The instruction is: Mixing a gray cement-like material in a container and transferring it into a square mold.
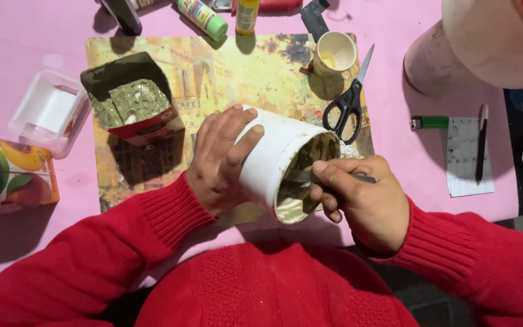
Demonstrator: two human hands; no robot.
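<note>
Tub (273, 158): white, tipped on its side over the mat's (237, 72) near edge, grey paste inside
Left hand (219, 160): fingers clasped around the tub
Right hand (361, 203): grasping a knife (301, 176), blade inside the tub
Scissors (349, 103): by the mat's right edge

Lighting bright, even, from above/upper right. Soft shadows fall lower left of the cut carton (131, 100) and juice carton (13, 175). Frame sharp at centre; no glare; slight stretch twd upper right corner.
</note>
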